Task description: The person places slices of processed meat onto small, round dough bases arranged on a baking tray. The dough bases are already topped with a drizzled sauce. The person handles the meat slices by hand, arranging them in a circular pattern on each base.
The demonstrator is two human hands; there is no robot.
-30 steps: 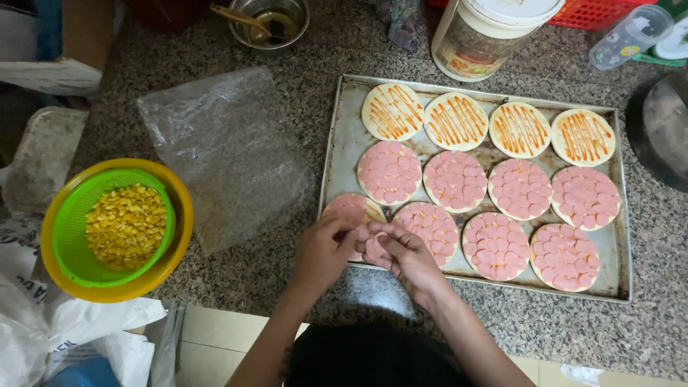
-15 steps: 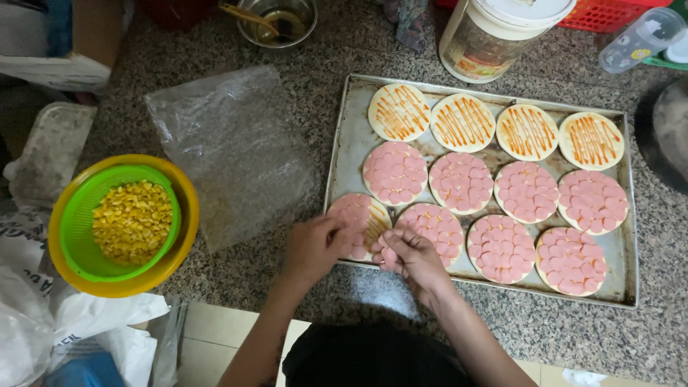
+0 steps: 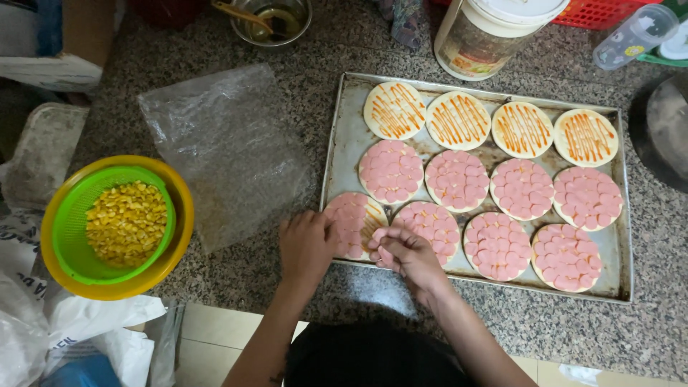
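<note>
A metal baking tray [image 3: 344, 136] on the granite counter holds several small round pizza bases. The back row carries orange sauce stripes; the others are covered with pink sausage slices. The nearest left base [image 3: 355, 222] is partly covered. My left hand [image 3: 307, 247] rests at the tray's front left corner, fingers touching that base's edge. My right hand [image 3: 408, 254] is beside it, fingers curled around several pink sausage slices [image 3: 380, 240] over the same base.
A crumpled clear plastic bag [image 3: 222, 150] lies left of the tray. A green strainer of corn kernels [image 3: 125, 222] sits in a yellow bowl [image 3: 179, 215]. Behind the tray stand a large jar [image 3: 487, 36], a metal bowl [image 3: 272, 18] and a red basket [image 3: 609, 11].
Both hands stay at the nearest left base with only small finger shifts; a little more of it looks covered with slices. The camera view drifted slightly.
</note>
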